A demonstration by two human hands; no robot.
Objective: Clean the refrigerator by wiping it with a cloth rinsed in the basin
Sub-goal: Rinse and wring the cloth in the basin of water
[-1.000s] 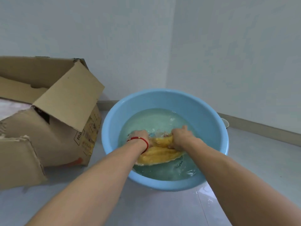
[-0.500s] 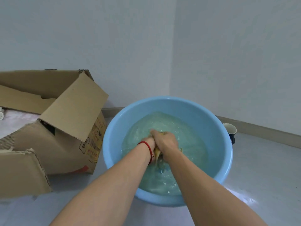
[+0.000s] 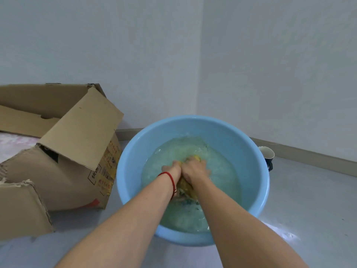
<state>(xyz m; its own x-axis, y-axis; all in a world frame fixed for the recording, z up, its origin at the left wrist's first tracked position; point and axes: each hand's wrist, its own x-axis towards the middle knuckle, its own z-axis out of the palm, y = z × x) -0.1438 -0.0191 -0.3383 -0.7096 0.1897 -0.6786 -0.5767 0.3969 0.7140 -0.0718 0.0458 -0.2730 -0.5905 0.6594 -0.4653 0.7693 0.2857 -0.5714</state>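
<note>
Both hands are down in the blue basin (image 3: 251,151), which sits center-right in the frame on a grey floor (image 3: 309,209), tucked near the corner of two white walls. The left hand (image 3: 172,169) and right hand (image 3: 194,169) are pressed right up against each other in the middle of the water, both closed tight around the yellow cloth (image 3: 186,187), w/ a bit of it poking out past the knuckles toward the far side and another wad showing between the wrists, closer to the camera. The cloth is in the basin, partly under water, so can't really tell its full shape. The water (image 3: 222,171) looks churned up and ripply around the hands. There's a red string bracelet (image 3: 171,177) on the left wrist. At the left of the frame there's a big open cardboard box (image 3: 77,142) w/ flaps hanging out, almost touching the basin's left side. A small cup (image 3: 267,152) peeks out just behind the basin's right rim, near the baseboard. Forearms come in from the bottom edge of the frame.
</note>
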